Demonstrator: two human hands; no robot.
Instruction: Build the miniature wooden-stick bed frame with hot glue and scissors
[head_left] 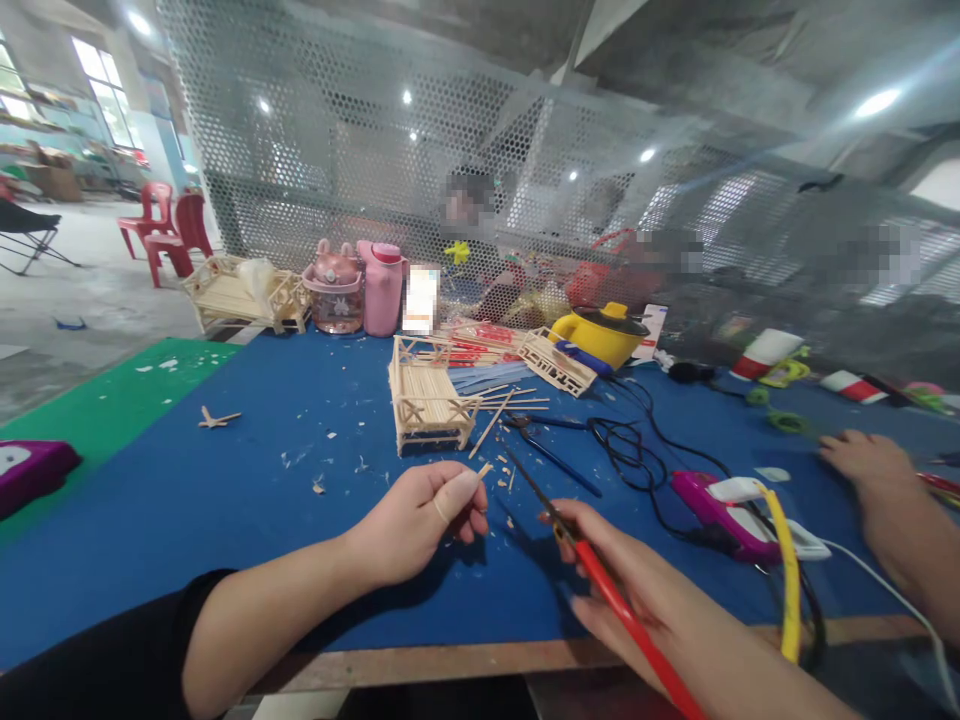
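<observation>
My left hand pinches a short piece of wooden stick between thumb and fingers, just above the blue table. My right hand grips red-handled scissors; their dark blades point up and left toward the stick's tip, ending close beside it. A small bench-like model built of wooden sticks stands just beyond my left hand. Loose sticks lie to its right.
Another person's hand rests at the right edge. A purple and white glue gun with black cables, a yellow pot, pink bottles, another stick model and a mesh screen surround the work area. Wood scraps litter the table.
</observation>
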